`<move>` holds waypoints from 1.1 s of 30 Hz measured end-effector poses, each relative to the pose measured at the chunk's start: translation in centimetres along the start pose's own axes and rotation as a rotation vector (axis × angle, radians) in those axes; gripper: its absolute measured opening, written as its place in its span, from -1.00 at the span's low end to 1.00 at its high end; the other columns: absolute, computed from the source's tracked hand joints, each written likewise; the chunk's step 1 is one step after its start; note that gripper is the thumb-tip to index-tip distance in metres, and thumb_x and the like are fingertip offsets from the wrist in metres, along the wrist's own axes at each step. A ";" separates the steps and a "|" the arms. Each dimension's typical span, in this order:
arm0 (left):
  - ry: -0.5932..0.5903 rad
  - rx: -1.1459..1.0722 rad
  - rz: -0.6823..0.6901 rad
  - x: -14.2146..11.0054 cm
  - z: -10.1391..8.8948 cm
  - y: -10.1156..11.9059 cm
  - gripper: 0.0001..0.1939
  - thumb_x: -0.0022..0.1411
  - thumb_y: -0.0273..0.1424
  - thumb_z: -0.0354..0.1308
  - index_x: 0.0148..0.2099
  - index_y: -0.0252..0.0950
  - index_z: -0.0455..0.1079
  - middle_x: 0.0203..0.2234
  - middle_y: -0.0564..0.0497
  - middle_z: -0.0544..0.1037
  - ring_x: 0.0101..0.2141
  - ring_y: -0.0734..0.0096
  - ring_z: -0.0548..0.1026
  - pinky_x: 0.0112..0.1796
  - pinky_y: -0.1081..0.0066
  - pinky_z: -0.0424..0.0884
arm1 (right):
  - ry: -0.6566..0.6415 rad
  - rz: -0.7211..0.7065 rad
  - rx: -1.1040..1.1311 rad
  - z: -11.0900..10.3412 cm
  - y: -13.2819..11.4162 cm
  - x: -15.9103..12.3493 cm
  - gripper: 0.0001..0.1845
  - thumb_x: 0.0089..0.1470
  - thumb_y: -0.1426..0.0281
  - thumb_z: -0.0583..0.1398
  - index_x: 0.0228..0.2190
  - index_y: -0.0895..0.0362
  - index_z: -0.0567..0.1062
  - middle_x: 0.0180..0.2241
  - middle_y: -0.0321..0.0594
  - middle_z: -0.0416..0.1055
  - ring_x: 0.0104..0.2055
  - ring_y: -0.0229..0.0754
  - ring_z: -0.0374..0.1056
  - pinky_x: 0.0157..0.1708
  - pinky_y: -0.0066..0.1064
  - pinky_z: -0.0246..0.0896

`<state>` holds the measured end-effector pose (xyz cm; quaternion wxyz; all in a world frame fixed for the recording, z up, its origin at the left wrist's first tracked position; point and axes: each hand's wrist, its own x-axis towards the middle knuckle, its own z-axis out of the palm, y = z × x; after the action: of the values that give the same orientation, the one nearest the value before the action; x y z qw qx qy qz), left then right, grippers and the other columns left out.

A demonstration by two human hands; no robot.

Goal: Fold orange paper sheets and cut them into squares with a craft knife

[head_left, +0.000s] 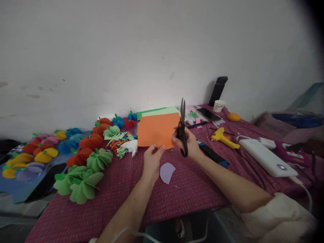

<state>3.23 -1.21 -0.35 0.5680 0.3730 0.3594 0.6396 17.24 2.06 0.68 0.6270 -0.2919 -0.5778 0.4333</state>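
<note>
Orange paper and scissors held above a craft-strewn tabletop

The left hand [153, 158] pinches the lower edge of an orange sheet [158, 131] between thumb and fingers. The right hand [186, 143] grips black-handled scissors [182, 130], blades up and slightly parted, at the sheet's right edge. Below, a lilac paper piece [167, 172] lies on the red checked tabletop [187, 195]. To the left are paper scraps [118, 144] and colourful folded-paper shapes [91, 141]; to the right, a yellow glue gun [224, 138] and white power bank [265, 158].
</note>
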 end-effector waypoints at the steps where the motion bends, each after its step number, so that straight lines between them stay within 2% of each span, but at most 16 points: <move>1: -0.001 0.002 -0.003 0.0 0.0 0.0 -0.85 -0.08 -0.42 0.29 -0.41 -0.35 0.41 -0.46 0.08 0.52 -0.41 0.53 0.44 -0.23 0.46 0.30 | 0.004 0.002 -0.016 0.0 -0.1 0.0 -0.58 -0.14 0.39 0.28 -0.19 0.07 0.31 -0.46 -0.36 0.29 -0.51 -0.36 0.17 -0.54 -0.48 0.10; 7: -0.017 0.002 0.009 -0.1 0.2 0.2 -0.83 -0.04 -0.40 0.27 -0.34 -0.35 0.44 -0.41 0.04 0.53 -0.36 0.49 0.45 -0.22 0.45 0.30 | 0.020 0.031 -0.065 0.1 0.0 0.1 -0.56 -0.18 0.35 0.29 -0.21 0.07 0.31 -0.48 -0.37 0.29 -0.53 -0.34 0.18 -0.55 -0.47 0.12; 13: 0.121 0.050 0.047 0.1 0.1 0.4 -0.84 -0.06 -0.36 0.27 -0.43 -0.35 0.43 -0.58 0.13 0.44 -0.51 0.58 0.35 -0.37 0.53 0.26 | -0.036 0.049 -0.043 0.1 0.4 -0.1 -0.55 -0.19 0.35 0.30 -0.21 0.07 0.31 -0.50 -0.37 0.28 -0.53 -0.34 0.18 -0.55 -0.47 0.10; 21: 0.069 -0.049 0.000 0.3 -0.2 0.1 -0.83 -0.03 -0.32 0.24 -0.45 -0.34 0.40 -0.57 0.10 0.46 -0.52 0.52 0.39 -0.36 0.47 0.27 | -0.105 0.091 0.023 -0.1 1.2 0.0 -0.56 -0.16 0.32 0.28 -0.19 0.09 0.32 -0.49 -0.36 0.28 -0.51 -0.35 0.17 -0.52 -0.47 0.08; 25: 0.048 0.044 0.038 0.1 -0.1 0.3 -0.83 -0.01 -0.32 0.22 -0.45 -0.35 0.41 -0.57 0.09 0.46 -0.47 0.48 0.40 -0.35 0.47 0.28 | -0.105 0.127 0.020 -0.1 0.9 0.0 -0.55 -0.18 0.31 0.29 -0.20 0.10 0.33 -0.47 -0.33 0.31 -0.50 -0.34 0.17 -0.53 -0.47 0.06; 29: 0.017 0.188 0.111 0.0 -0.1 0.4 -0.82 0.03 -0.31 0.19 -0.46 -0.35 0.42 -0.58 0.12 0.42 -0.51 0.54 0.34 -0.39 0.53 0.27 | -0.121 0.150 0.011 -0.1 0.5 0.0 -0.55 -0.20 0.31 0.30 -0.21 0.09 0.33 -0.47 -0.34 0.31 -0.53 -0.35 0.16 -0.56 -0.48 0.05; 33: 0.002 0.235 0.110 0.1 -0.2 0.1 -0.81 -0.01 -0.30 0.22 -0.39 -0.34 0.45 -0.50 0.08 0.47 -0.44 0.50 0.37 -0.34 0.52 0.29 | -0.101 0.128 -0.015 -0.2 0.5 0.1 -0.53 -0.20 0.30 0.29 -0.20 0.09 0.31 -0.49 -0.36 0.29 -0.53 -0.35 0.16 -0.57 -0.49 0.05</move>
<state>3.06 -1.17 -0.38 0.4841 0.4556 0.4117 0.6234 17.33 2.37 0.26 0.5658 -0.3106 -0.5924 0.4822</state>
